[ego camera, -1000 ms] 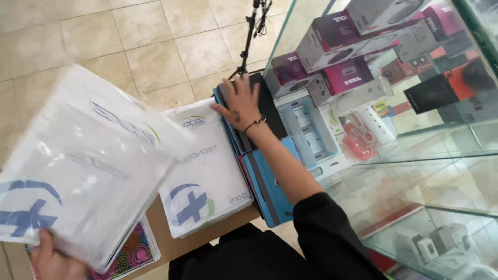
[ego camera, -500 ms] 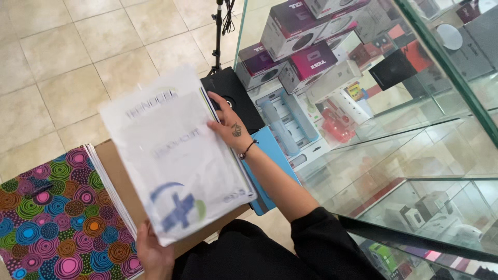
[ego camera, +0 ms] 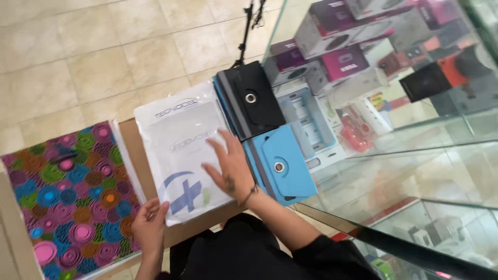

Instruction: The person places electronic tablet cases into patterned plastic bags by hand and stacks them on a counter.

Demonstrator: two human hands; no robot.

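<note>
On the brown board [ego camera: 136, 150] in front of the seated person lies a stack of white plastic packets [ego camera: 182, 150] with pale grey lettering and a blue cross-like mark near the lower end. Left hand [ego camera: 150, 228] at the stack's near corner: fingers curled around the edge, thumb side against the plastic, pinching the corner of the packets. Right hand [ego camera: 231, 168] laid across the right half of the top packet, palm down, fingers spread and flat, not closed on anything; small dark mark on the back of the hand, thin band at the wrist, black sleeve further up the arm. Just right of the stack, touching or nearly so, a black folding case [ego camera: 250, 98] with a round metal stud in its middle, lying flat and angled. Below it, overlapping its lower end, a blue folding case [ego camera: 282, 166] of the same make, also with a round stud. Left of the packets, a flat cover [ego camera: 62, 199] printed with many-coloured circles, pink, blue, green, orange. Right side of the view is a glass display cabinet [ego camera: 415, 155], shelves holding boxed goods in purple, grey and white [ego camera: 332, 36]. Beige tiled floor [ego camera: 78, 57] beyond; black tripod legs [ego camera: 248, 31] stand on it near the cabinet's corner.
</note>
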